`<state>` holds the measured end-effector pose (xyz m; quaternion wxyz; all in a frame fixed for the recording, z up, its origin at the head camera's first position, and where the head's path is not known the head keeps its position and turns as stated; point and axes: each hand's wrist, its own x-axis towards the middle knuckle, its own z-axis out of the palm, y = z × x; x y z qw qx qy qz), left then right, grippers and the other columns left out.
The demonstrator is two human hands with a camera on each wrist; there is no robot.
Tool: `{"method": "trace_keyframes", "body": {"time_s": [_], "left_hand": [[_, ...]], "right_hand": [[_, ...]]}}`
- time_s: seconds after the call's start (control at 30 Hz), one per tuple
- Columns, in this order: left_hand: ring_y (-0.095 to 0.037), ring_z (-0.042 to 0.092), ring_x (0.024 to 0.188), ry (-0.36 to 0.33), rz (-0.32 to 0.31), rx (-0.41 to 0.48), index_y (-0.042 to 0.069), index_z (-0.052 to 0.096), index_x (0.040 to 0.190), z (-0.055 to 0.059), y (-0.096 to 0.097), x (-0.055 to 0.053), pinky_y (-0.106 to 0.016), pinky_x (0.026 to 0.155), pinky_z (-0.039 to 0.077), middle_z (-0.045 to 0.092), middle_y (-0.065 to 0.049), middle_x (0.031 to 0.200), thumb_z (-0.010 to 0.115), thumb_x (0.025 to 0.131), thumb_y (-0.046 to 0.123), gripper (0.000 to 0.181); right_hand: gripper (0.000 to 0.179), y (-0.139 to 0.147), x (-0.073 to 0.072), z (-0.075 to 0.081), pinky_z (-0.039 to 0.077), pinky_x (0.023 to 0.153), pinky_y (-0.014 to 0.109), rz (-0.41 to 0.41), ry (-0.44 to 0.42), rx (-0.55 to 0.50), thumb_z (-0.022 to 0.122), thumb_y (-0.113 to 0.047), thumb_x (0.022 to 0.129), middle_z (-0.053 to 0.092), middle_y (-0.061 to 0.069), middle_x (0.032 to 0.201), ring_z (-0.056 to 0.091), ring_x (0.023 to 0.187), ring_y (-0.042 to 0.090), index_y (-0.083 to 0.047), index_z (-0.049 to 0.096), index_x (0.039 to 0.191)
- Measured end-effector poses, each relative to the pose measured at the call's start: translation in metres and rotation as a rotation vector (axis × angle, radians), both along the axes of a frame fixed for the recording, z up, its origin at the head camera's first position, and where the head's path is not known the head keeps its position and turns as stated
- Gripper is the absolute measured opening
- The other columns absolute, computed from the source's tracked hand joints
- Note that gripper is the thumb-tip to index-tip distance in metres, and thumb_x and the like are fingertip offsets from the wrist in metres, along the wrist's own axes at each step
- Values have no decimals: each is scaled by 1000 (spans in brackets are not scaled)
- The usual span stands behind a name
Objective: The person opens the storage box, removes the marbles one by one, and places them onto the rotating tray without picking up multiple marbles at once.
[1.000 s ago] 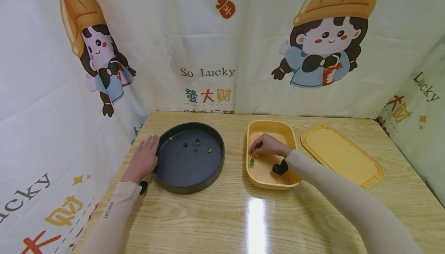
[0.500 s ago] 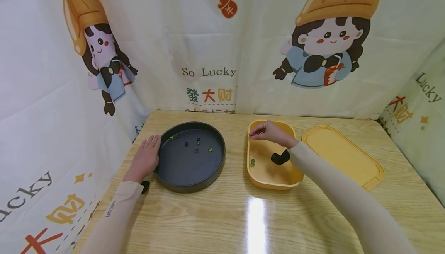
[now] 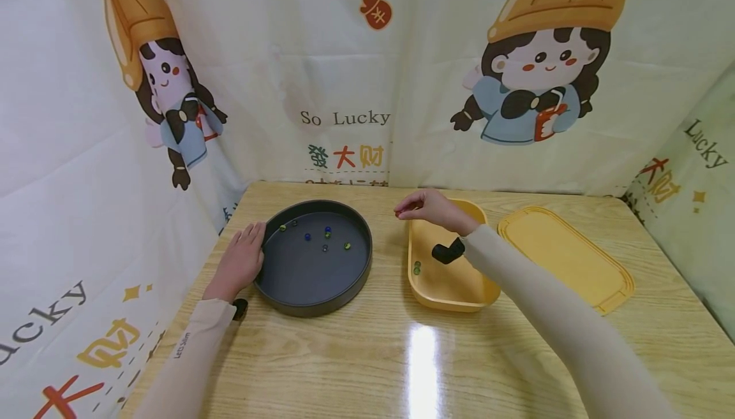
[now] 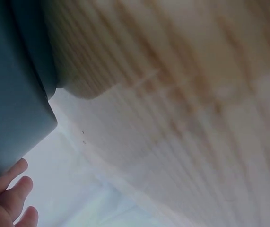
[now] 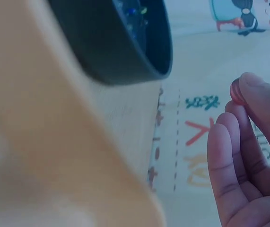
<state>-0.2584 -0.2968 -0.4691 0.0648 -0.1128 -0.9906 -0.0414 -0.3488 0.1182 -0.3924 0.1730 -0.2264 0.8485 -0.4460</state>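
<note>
Between thumb and fingertip my right hand [image 3: 432, 208] pinches a red marble [image 5: 237, 91], held above the left rim of a yellow rectangular tub [image 3: 448, 294]. Two green marbles [image 3: 416, 268] lie inside that tub along its left side. My left hand [image 3: 238, 259] rests with straight fingers against the outer left wall of a round dark pan [image 3: 310, 282]. Several marbles are scattered on the pan's floor, among them a blue marble [image 3: 307, 237] and a yellow-green marble [image 3: 347, 246]. In the left wrist view, fingertips [image 4: 19, 191] show beside the pan's wall.
A yellow lid [image 3: 565, 256] lies on the wooden table [image 3: 344, 361] to the right of the tub. Behind and at both sides hangs a printed cloth [image 3: 344, 74]. Black wrist cameras, such as the one on the right wrist [image 3: 448, 252], sit under the sleeves.
My right hand has risen out of the yellow tub and moved up and left past its rim, carrying the red marble. The left hand stays at the pan.
</note>
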Motion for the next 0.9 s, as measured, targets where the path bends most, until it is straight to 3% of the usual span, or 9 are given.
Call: {"method": "trace_keyframes", "body": {"time_s": [0.47,0.6,0.7,0.9], "left_hand": [[-44,24,138,-31,42,54,-10,23,144,1,-2,2,-57,113,18,28,-28,149,42,97,13,55],[-46,22,138,-59,52,74,-11,23,144,4,-4,1,-58,112,17,26,-29,150,43,97,15,57],[-46,21,138,-80,42,83,-11,22,144,5,-8,1,-58,112,16,24,-30,150,44,97,16,59],[-47,22,137,-100,23,79,-11,24,144,5,-14,0,-58,112,16,25,-31,149,47,95,17,60]], "right_hand": [[26,-63,-3,0,53,83,30,47,6,-58,66,-14,87,70,11,108,66,92,18,-1,69,109],[25,-83,-4,-6,52,89,39,77,-10,-102,67,-13,87,70,11,108,66,97,24,-1,69,109],[23,-99,-3,-11,50,92,44,103,-24,-125,67,-12,87,70,11,108,66,96,21,-2,70,107],[22,-133,-2,-22,53,86,32,167,-2,-123,66,-11,87,71,11,105,66,90,14,-2,71,106]]}}
